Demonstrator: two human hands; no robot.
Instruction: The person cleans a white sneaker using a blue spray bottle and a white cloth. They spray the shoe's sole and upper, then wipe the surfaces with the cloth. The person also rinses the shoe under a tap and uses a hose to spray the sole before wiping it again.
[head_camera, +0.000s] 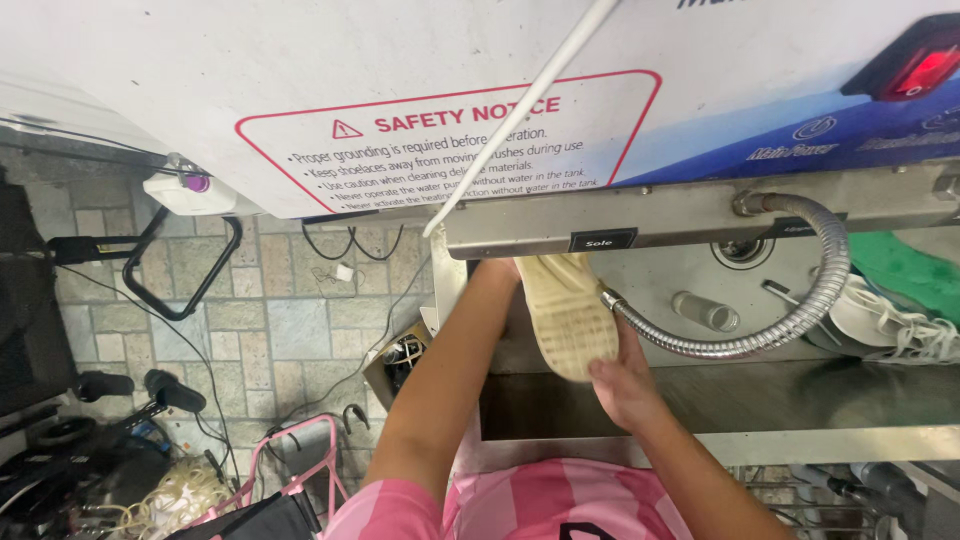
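Over the steel sink basin, both hands grip a pale shoe sole-up: left hand mostly hidden at its far end, right hand clamped on near end, flexible metal hose nozzle touching the sole.

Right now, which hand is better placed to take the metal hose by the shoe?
Right hand, probably: it grips the shoe at the near end, beside the hose. The left hand is mostly hidden at the shoe's far end.
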